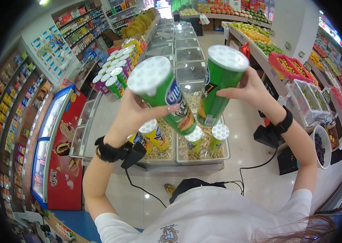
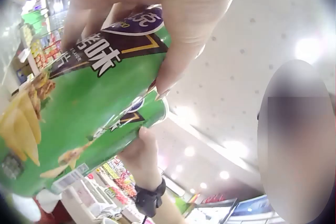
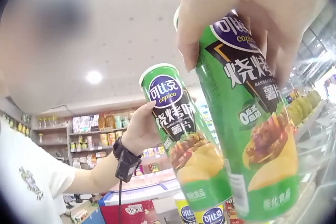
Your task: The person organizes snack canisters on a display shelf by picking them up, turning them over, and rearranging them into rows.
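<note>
My left hand (image 1: 135, 115) grips a green can of potato chips (image 1: 165, 95) with a white lid, thumb along its front. The can tilts, its lid toward the upper left. Opposite it, my right hand (image 1: 252, 91) grips a matching green chip can (image 1: 218, 91), also tilted, around its upper part. In the right wrist view, the left hand's can (image 3: 184, 145) and the right hand's can (image 3: 257, 155) overlap side by side, with barbecue labels facing that camera. The left wrist view shows the left can (image 2: 89, 124) close up, with fingers wrapped over its label.
Below the hands, yellow chip cans (image 1: 157, 137) and smaller-looking yellow-green cans (image 1: 194, 141) stand on bins of peanuts (image 1: 205, 156). More lidded cans (image 1: 116, 73) stand in rows at the left. Clear-lidded bins (image 1: 189, 54) run ahead; a red freezer (image 1: 67, 150) stands left, fruit shelves right.
</note>
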`<state>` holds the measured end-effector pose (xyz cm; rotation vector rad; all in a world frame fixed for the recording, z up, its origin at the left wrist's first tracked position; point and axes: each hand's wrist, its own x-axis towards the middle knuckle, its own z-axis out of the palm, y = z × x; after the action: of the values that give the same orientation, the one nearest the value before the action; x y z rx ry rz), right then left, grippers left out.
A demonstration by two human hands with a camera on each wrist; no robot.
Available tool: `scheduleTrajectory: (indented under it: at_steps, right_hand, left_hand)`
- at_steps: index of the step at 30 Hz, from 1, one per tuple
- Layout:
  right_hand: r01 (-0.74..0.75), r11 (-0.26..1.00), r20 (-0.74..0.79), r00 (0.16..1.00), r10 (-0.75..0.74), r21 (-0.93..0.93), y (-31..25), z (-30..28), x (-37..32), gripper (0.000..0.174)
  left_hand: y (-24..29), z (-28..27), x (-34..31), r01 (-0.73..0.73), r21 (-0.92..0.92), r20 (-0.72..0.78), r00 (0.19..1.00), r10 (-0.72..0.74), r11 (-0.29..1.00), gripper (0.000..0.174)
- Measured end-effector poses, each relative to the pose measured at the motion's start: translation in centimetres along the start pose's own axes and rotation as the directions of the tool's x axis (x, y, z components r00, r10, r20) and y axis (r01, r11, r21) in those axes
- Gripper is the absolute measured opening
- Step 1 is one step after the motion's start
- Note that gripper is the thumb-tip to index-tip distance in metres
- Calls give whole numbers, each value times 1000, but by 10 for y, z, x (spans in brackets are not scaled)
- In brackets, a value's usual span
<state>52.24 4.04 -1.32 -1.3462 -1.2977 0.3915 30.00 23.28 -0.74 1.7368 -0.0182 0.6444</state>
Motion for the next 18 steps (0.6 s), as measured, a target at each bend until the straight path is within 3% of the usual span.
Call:
scheduleTrajectory:
  at_steps: [2,4,6,12,18]
  right_hand:
    - [-89,984,-12,996,92,153,8,2,3,69]
    - [-247,961,24,969,246,121,10,-1,4,66]
    - [-337,933,44,941,334,127,11,-2,4,65]
    - [-362,914,71,932,355,183,10,6,1,61]
    - [-382,914,82,924,374,138,20,6,3,66]
  left_hand:
    - [-2,-7,9,149,-52,20,989,-148,988,63]
    - [-1,-13,16,259,-162,65,966,-251,952,59]
    - [-3,-16,18,299,-103,86,953,-291,949,55]
    - [-18,-20,16,414,-64,124,906,-405,908,63]
    - [-25,-24,15,416,-66,131,905,-406,907,63]
